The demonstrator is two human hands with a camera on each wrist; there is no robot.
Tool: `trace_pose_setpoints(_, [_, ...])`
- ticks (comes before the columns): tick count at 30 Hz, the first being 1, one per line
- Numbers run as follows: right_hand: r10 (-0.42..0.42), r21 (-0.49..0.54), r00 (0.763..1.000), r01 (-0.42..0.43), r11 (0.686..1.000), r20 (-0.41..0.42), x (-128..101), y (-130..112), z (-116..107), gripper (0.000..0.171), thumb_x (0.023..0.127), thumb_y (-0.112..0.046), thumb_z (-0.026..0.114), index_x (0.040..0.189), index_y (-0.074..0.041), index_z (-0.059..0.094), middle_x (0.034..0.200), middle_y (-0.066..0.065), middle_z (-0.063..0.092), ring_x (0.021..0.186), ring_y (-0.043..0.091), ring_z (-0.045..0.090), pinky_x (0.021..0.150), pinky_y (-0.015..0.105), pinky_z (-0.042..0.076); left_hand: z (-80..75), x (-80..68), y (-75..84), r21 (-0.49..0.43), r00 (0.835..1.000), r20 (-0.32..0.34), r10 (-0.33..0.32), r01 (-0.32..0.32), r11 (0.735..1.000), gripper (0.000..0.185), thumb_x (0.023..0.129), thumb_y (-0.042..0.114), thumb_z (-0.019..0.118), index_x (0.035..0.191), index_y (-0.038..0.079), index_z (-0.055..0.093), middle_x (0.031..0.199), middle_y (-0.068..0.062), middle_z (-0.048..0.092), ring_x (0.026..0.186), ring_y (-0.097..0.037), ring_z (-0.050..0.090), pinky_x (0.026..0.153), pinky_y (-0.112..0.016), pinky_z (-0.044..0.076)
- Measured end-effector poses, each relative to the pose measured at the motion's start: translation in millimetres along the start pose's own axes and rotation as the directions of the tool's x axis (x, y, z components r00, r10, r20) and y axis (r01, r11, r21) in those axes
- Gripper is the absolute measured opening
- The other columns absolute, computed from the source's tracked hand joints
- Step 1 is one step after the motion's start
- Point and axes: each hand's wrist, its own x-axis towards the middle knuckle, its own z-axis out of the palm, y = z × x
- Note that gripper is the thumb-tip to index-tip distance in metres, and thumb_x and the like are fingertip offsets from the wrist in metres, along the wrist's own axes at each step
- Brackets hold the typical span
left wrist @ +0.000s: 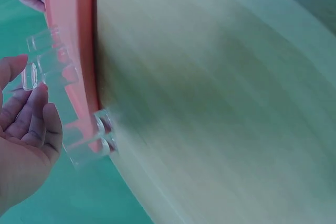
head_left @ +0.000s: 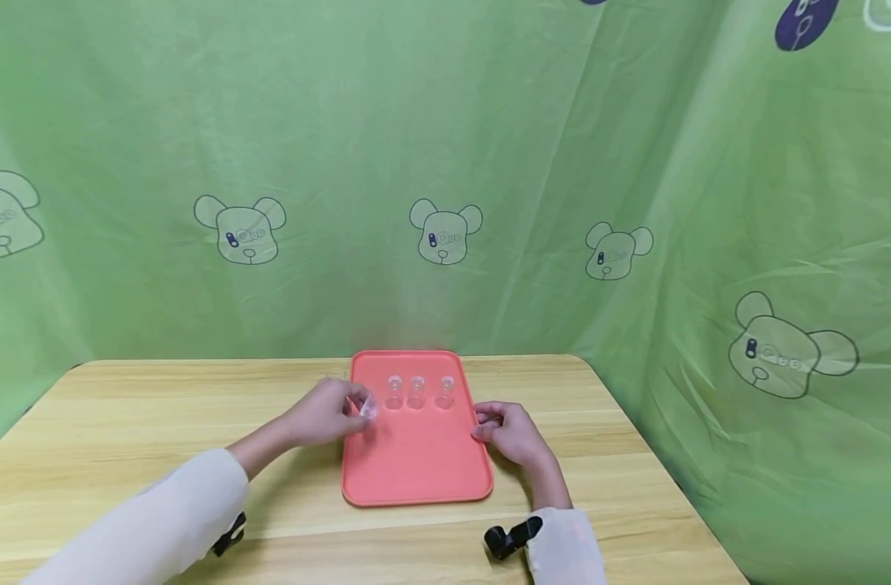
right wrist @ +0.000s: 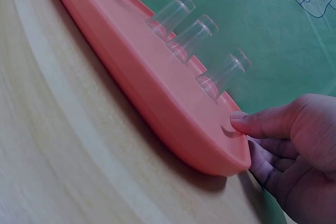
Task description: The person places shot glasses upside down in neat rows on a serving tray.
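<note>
My left hand (head_left: 327, 414) pinches a small clear glass (head_left: 368, 408) between thumb and fingertips, over the left side of a red tray (head_left: 416, 479). In the left wrist view the held glass (left wrist: 32, 75) is tilted. On the tray, three clear glasses stand in a row across its far half: a left one (right wrist: 170, 17), a middle one (right wrist: 193, 39) and a right one (right wrist: 223, 76). At the tray's right edge is my right hand (head_left: 515, 432), thumb (right wrist: 262, 123) over the rim and the other fingers against the outer side.
Two more clear glasses, one nearer (left wrist: 86, 151) and one beside it (left wrist: 102, 121), stand on the wooden table (head_left: 284, 520) left of the tray, mostly behind my left hand in the head view. A green curtain (head_left: 343, 146) hangs behind the table and along its right side.
</note>
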Motion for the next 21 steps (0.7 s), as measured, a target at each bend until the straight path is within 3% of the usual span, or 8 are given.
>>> trace_pose_setpoints(8, [-0.007, 0.000, 1.000, 0.007, 1.000, 0.002, 0, 0, 1, 0.036, 0.089, 0.006, 0.072, 0.124, 0.003, 0.069, 0.099, 0.008, 0.071, 0.088, 0.018, 0.065, 0.078, 0.032, 0.056, 8.7, 16.7, 14.5, 0.001, 0.999, -0.008, -0.032, 0.032, 0.999, 0.027, 0.085, 0.010, 0.079, 0.110, 0.002, 0.073, 0.085, 0.003, 0.067, 0.067, -0.011, 0.060, 0.059, -0.027, 0.051])
trace_pose_setpoints(21, [-0.015, 0.028, 1.000, 0.014, 1.000, 0.006, 0, 0, -1, 0.036, 0.088, 0.006, 0.073, 0.123, 0.006, 0.068, 0.098, 0.010, 0.071, 0.087, 0.018, 0.064, 0.074, 0.028, 0.054, 18.9, 38.5, 22.0, 0.012, 0.999, -0.037, 0.007, -0.006, 1.000, 0.010, 0.087, 0.012, 0.076, 0.096, 0.009, 0.074, 0.082, 0.005, 0.066, 0.063, -0.010, 0.057, 0.060, -0.028, 0.050])
